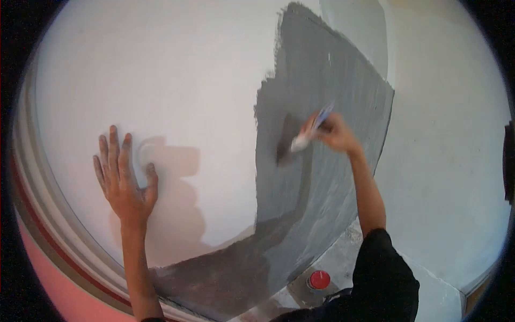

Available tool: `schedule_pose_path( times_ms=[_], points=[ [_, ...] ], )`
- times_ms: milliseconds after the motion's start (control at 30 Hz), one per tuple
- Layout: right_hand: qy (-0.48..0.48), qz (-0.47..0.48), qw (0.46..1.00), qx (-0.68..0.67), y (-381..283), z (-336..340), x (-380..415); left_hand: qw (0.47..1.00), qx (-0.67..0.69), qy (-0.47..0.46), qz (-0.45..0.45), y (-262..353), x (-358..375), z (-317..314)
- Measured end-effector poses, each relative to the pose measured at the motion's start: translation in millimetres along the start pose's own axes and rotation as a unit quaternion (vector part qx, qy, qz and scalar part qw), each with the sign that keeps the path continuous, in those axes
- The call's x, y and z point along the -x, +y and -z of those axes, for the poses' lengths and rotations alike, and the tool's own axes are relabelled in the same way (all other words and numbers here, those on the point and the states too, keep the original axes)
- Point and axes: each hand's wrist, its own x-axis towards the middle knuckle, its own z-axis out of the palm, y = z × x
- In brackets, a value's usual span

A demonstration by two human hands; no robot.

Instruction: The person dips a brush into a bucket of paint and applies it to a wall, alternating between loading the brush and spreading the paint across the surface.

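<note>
Fingers spread, my left hand (126, 182) lies against the white part of the wall (214, 70), with grey smears on its fingers. My right hand (332, 131) is closed round the handle of a paintbrush (301, 141), slightly blurred. The brush has a pale lower part and a bluish handle end that points up and right. Its dark, blurred bristles are at the grey painted area (316, 70), near that area's left side. This grey area has a ragged left edge and runs along the bottom of the white part.
A container with a red lid (320, 279) stands on the floor (343, 252) below my right arm. A plain pale wall (445, 161) meets the painted one at the right. Curved trim (59, 209) borders the left side. Something dark shows at the far right edge.
</note>
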Motion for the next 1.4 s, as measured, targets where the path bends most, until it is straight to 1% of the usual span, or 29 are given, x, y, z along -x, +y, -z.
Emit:
schedule_pose_path(
  times_ms=[67,167,233,300,367,433,467,567,667,767,867,967,1067,1167,1267,1367,1400],
  points=[
    [-0.057,-0.085,0.994,-0.024,16.1,-15.8,9.4,1.0,0.006,0.001,0.005,-0.1,0.5,-0.4],
    [-0.007,-0.069,0.996,-0.052,17.4,2.4,-11.1,1.0,0.022,-0.003,0.009,1.7,-0.7,1.3],
    [0.046,-0.082,0.996,-0.002,-1.0,28.9,-41.4,0.999,0.029,-0.009,0.012,0.8,0.4,2.4],
    [0.063,-0.049,0.995,0.058,-12.1,61.5,-79.5,0.999,0.033,-0.018,0.011,-1.0,2.1,1.9],
    [0.09,-0.005,0.995,0.045,-8.1,89.4,-114.7,0.999,0.037,-0.013,0.009,-0.7,2.1,1.6],
    [0.081,0.01,0.996,0.033,-24.2,99.4,-135.4,0.999,0.038,-0.011,0.011,-0.4,2.4,1.3],
    [0.077,0.017,0.997,0.026,-31.6,100.8,-140.2,0.999,0.038,-0.011,0.013,-0.1,2.8,0.6],
    [0.118,0.055,0.991,0.009,-37.1,104.7,-135.4,0.999,0.045,-0.007,0.011,0.8,1.5,2.4],
    [0.09,0.035,0.995,-0.011,-22.3,107.5,-124.1,0.999,0.041,-0.008,0.013,2.7,1.0,3.2],
    [0.055,0.032,0.998,0.016,-23.5,96.9,-130.4,0.999,0.03,-0.004,0.013,5.0,-0.5,3.9],
    [0.091,0.084,0.988,0.09,-22.7,107.0,-148.7,1.0,0.025,-0.003,0.015,6.9,-0.6,3.3],
    [0.192,0.134,0.971,0.038,-37.1,112.3,-151.4,1.0,0.014,-0.016,0.014,7.2,3.1,1.8],
    [0.284,0.231,0.929,0.047,-66.0,105.6,-134.2,0.999,0.0,-0.028,0.016,7.7,3.0,3.1],
    [0.333,0.233,0.905,0.129,-58.9,80.4,-120.7,1.0,-0.007,-0.025,0.006,8.1,3.7,2.8],
    [0.331,0.226,0.911,0.1,-53.2,66.1,-117.8,1.0,-0.001,-0.018,0.002,10.7,3.8,2.8],
    [0.39,0.237,0.878,0.142,-61.8,64.5,-104.4,1.0,-0.001,-0.016,0.003,7.3,3.0,4.6],
    [0.372,0.236,0.887,0.137,-60.9,60.3,-105.0,1.0,0.0,-0.017,0.005,8.9,3.6,3.6]
  ],
)
